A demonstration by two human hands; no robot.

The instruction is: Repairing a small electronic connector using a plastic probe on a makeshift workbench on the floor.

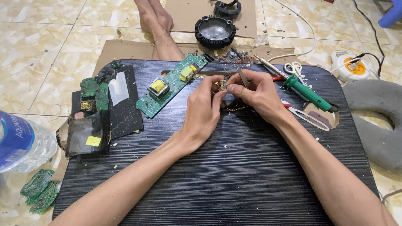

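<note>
My left hand [204, 106] pinches a small electronic component [222, 85] with thin copper wire trailing from it, above the far middle of the black lap table [234, 175]. My right hand [257, 94] holds metal tweezers [243, 78] with their tip at that component. Both hands meet just right of a long green circuit board [169, 83] with a yellow transformer on it. Loose wire strands lie on the table under my hands.
A second green board on black sheets [94, 104] lies at the table's left. A green-handled soldering iron [310, 94], scissors [295, 69] and white tweezers sit at the right. A water bottle [21, 142], board scraps [39, 190], a black heat sink [215, 31], a grey cushion [377, 125] and my feet lie around.
</note>
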